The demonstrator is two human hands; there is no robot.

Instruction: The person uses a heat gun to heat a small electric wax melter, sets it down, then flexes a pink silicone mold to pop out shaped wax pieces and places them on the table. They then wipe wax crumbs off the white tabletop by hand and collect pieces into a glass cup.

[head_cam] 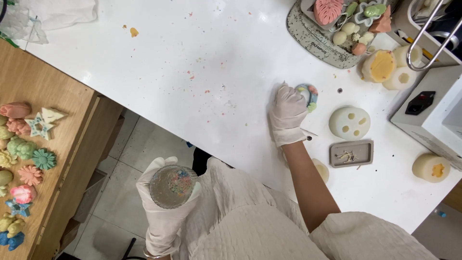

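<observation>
1. Your left hand point(166, 202), gloved, is wrapped around a clear cup point(172, 186) of mixed coloured bits, held off the table edge over your lap. Fingers closed round the cup wall.
2. Your right hand point(287, 114), gloved, rests on the white table point(202, 72) with fingertips pinched on a small multicoloured ring piece point(310, 95).
3. Step in hand, judged: picking up or positioning the ring piece while the cup waits. The next move would call for a firm pinch and a clean lift; the piece looks small and possibly fragile.
4. Just right of that hand: a white round mould point(350, 123) with holes, and below it a grey rectangular tray point(351, 153) holding scraps.
5. Farther out: a speckled tray point(317, 41) of cast shapes, cream moulds near a white appliance point(430, 108).
6. Obstacles: coloured crumbs scattered across the table; the moulds crowd the right side. Left, a wooden bench point(53, 96) carries finished coloured figures, well apart.
</observation>
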